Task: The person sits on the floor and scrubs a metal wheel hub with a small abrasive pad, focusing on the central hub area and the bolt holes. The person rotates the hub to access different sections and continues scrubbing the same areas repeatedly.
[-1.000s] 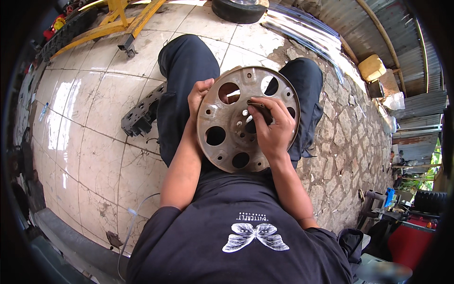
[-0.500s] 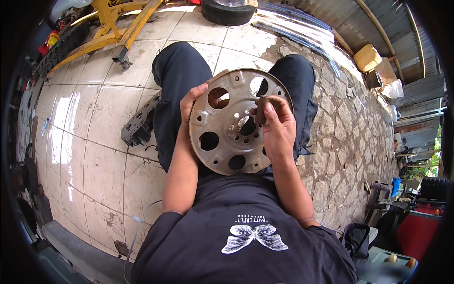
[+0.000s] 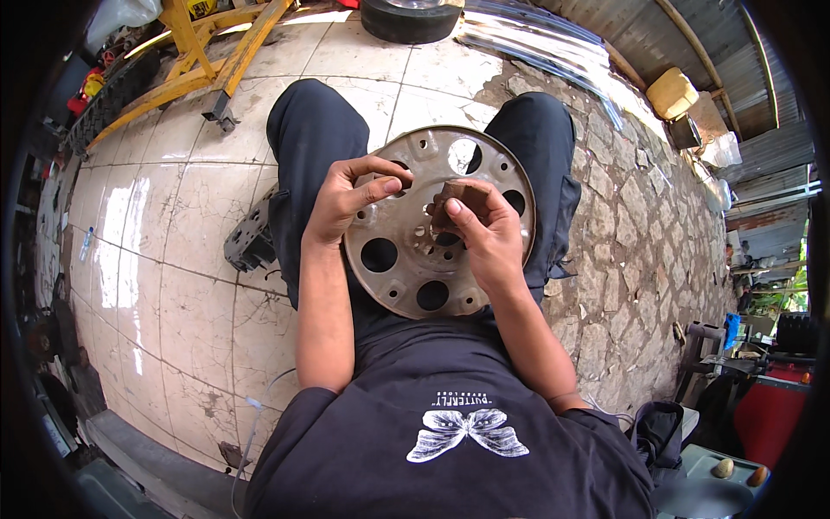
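Note:
A round metal flexplate [image 3: 402, 259] with large round holes and a toothless-looking rim rests across my thighs. My right hand [image 3: 494, 242] pinches a small folded piece of brown sandpaper [image 3: 469, 194] between thumb and fingers, above the middle of the plate. My left hand [image 3: 346, 197] hovers over the plate's left part, its thumb and fingers bent but apart, with nothing between them. A gap separates the left fingertips from the sandpaper. The plate's far left edge is partly hidden behind the left hand.
A dark perforated metal part [image 3: 251, 238] lies on the tiles beside my left leg. Farther off stand a yellow metal frame [image 3: 226, 78] and a tyre [image 3: 411, 21]. Rough stone paving [image 3: 618, 251] runs along the right, with a yellow jerrycan [image 3: 673, 93] beyond.
My left hand has let go of the plate's rim and come inward over its face. My right hand has shifted slightly left and nearer with the sandpaper.

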